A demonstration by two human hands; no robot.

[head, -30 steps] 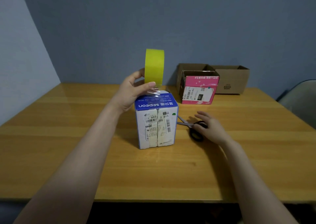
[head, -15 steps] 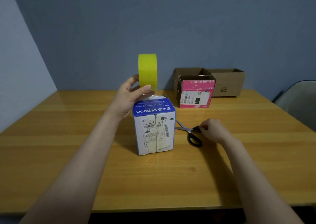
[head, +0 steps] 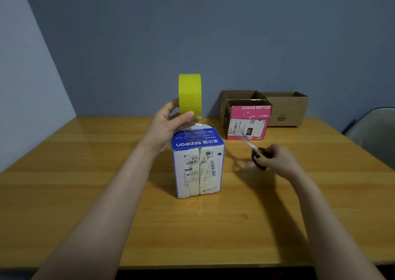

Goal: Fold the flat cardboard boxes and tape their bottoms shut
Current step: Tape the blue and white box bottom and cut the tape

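A blue and white cardboard box [head: 197,164] stands on the wooden table [head: 85,194], its closed flaps facing up. My left hand [head: 165,127] holds a yellow-green tape roll [head: 190,95] upright just above the box's far top edge. A clear strip of tape runs from the roll down onto the box top. To the right of the box, my right hand [head: 275,159] grips black-handled scissors [head: 255,152] lifted off the table. Their blades are blurred and point up and left.
At the back right of the table stand a pink and white open box [head: 248,121] and two open brown cardboard boxes [head: 286,110] behind it. A grey chair back [head: 372,130] shows at the right edge. Blue walls lie behind and to the left.
My right hand closed on the scissors' handles and lifted them off the table. My left hand has kept the tape roll above the box.
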